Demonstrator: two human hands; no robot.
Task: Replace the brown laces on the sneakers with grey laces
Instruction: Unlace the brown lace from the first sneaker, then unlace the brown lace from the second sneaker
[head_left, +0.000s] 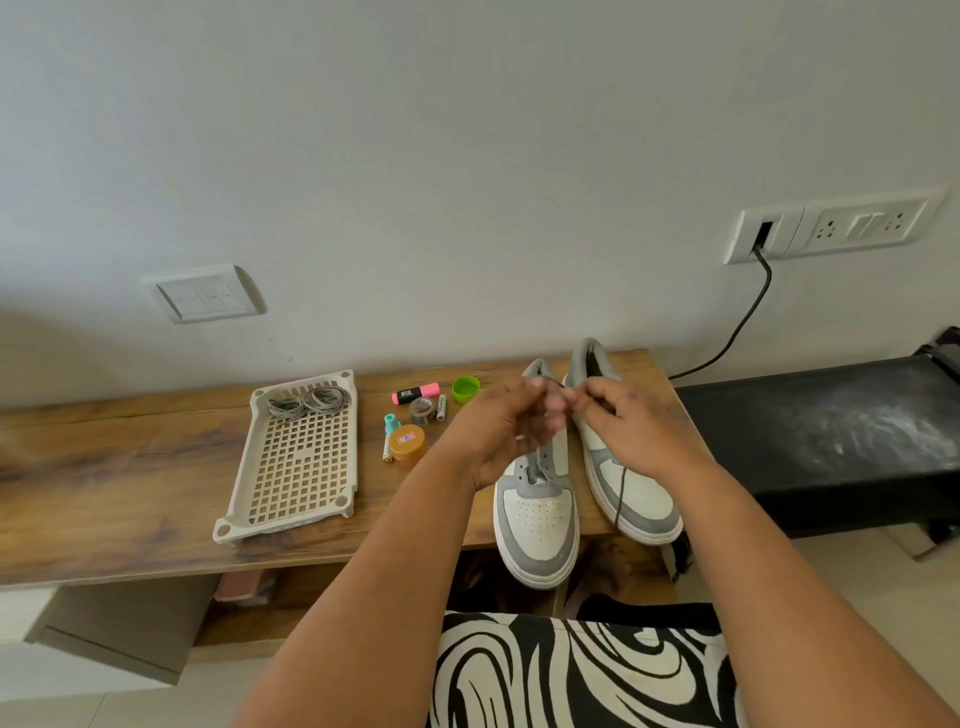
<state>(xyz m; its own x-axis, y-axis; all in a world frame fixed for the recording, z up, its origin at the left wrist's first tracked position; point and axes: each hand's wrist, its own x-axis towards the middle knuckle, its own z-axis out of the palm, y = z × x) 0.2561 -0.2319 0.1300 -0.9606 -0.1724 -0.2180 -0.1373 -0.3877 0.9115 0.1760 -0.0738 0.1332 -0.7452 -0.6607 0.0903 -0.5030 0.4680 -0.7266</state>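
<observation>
Two white and grey sneakers stand side by side on the wooden shelf (130, 499), toes toward me. The left sneaker (537, 525) has bare eyelets and overhangs the shelf's front edge. A brown lace (620, 493) hangs down over the toe of the right sneaker (636, 496). My left hand (506, 431) and my right hand (631, 426) are raised over the sneakers' tongues, fingertips together, pinching the brown lace between them. Two coiled grey laces (306, 402) lie at the far end of a cream perforated tray (298, 467) to the left.
Between tray and sneakers lie a pink highlighter (415, 392), a green cap (465, 388), a tape roll (422, 410), a small battery (441, 406), a teal-capped tube (389, 434) and an orange jar (408, 444). A black cushioned bench (831, 431) stands at right. A cable (737, 327) runs from a wall socket.
</observation>
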